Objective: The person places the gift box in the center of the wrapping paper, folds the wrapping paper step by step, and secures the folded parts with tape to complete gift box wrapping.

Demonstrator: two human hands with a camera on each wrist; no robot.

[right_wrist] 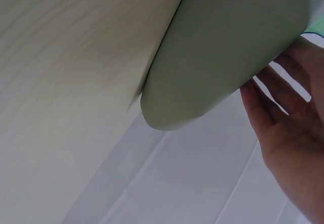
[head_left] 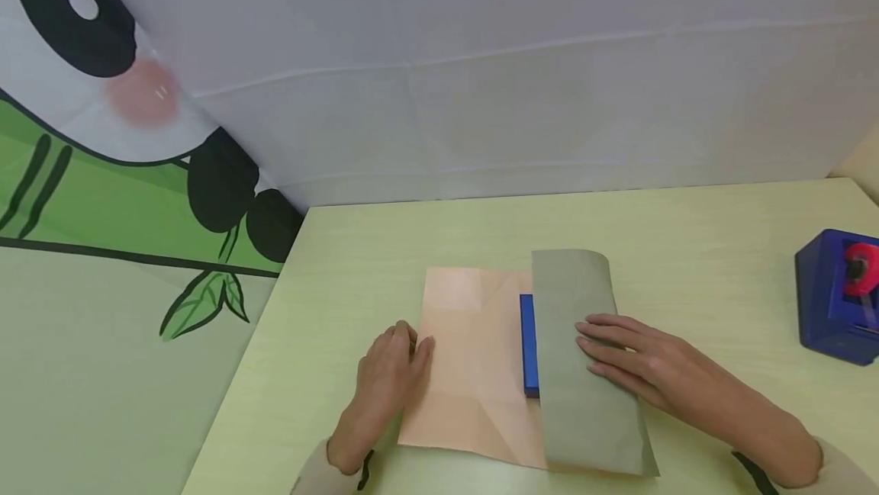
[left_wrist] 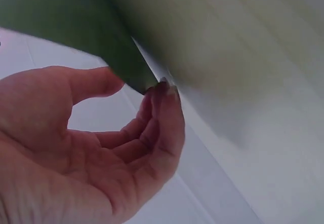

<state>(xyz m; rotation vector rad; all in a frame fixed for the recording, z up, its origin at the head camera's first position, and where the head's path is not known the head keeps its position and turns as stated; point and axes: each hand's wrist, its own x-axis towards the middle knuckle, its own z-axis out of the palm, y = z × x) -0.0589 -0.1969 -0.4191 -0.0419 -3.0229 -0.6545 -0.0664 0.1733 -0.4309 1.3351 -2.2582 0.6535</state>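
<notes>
A sheet of wrapping paper, pale peach [head_left: 474, 358] on its upper face and grey-green on the other, lies on the table. Its right part is folded over as a grey-green flap [head_left: 580, 403]. A dark blue box [head_left: 529, 346] shows as a narrow strip beside the flap's edge; the rest of it is covered. At the sheet's left edge my left hand [head_left: 387, 373] holds the paper, fingertips curled at the green underside [left_wrist: 121, 62] and thumb near it. My right hand [head_left: 642, 361] rests on the flap with fairly straight fingers, seen touching it in the right wrist view.
A blue tape dispenser [head_left: 827, 297] with a red roll core stands at the table's right edge. Behind the pale wooden table [head_left: 439, 228] hangs a white cloth [head_left: 522, 114]. A green cartoon print [head_left: 137, 197] is at the left.
</notes>
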